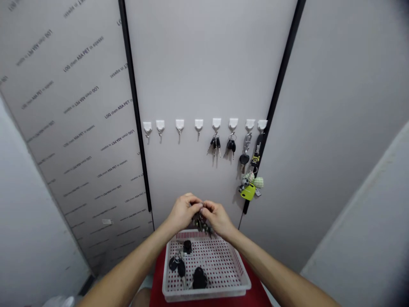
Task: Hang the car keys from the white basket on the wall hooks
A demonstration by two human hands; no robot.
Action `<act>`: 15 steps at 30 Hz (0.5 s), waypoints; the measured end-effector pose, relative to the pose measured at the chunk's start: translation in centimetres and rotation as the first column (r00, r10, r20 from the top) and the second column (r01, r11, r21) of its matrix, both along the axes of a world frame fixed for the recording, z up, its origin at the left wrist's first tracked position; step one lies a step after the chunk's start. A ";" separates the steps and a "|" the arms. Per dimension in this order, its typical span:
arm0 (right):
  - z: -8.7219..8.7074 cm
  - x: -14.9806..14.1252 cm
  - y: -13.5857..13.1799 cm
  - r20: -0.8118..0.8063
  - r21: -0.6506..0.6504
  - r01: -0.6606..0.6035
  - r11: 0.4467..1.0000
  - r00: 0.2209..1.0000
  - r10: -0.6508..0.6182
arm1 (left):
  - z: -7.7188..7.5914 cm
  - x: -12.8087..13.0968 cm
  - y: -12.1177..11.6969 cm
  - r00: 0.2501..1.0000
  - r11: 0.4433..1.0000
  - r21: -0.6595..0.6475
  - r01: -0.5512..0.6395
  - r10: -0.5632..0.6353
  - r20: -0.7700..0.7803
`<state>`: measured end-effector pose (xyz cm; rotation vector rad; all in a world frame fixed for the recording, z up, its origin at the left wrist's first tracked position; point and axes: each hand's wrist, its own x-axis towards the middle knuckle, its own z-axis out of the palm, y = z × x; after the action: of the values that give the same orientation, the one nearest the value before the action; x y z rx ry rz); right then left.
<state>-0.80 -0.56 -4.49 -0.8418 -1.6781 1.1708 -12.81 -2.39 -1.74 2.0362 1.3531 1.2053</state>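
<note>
My left hand (182,212) and my right hand (217,216) meet above the far edge of a white perforated basket (238,279). Both have their fingers pinched on a bunch of keys (200,222) that hangs between them. In the basket lie a black key fob (187,246), a set of black keys (178,265) and another black fob (200,278). On the wall panel ahead runs a row of white hooks (179,124). The left hooks are bare. The right ones carry black keys (215,143), (231,146), (244,158) and a strap with a green tag (248,192).
The basket rests on a red surface (156,290). Black vertical strips (134,102), (281,81) divide the grey wall panels. The left panel (64,106) has a printed protective film. A pale wall (367,238) stands at the right.
</note>
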 end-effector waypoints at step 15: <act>15.5 -3.2 5.3 -0.480 -0.008 0.184 0.983 0.862 -0.165 | 9.9 -0.4 3.4 0.979 0.914 0.374 -0.155 0.091 0.185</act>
<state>-4.02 4.72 10.96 -0.6002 -1.1861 1.1065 -13.22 1.03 8.12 2.0678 1.2565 1.7770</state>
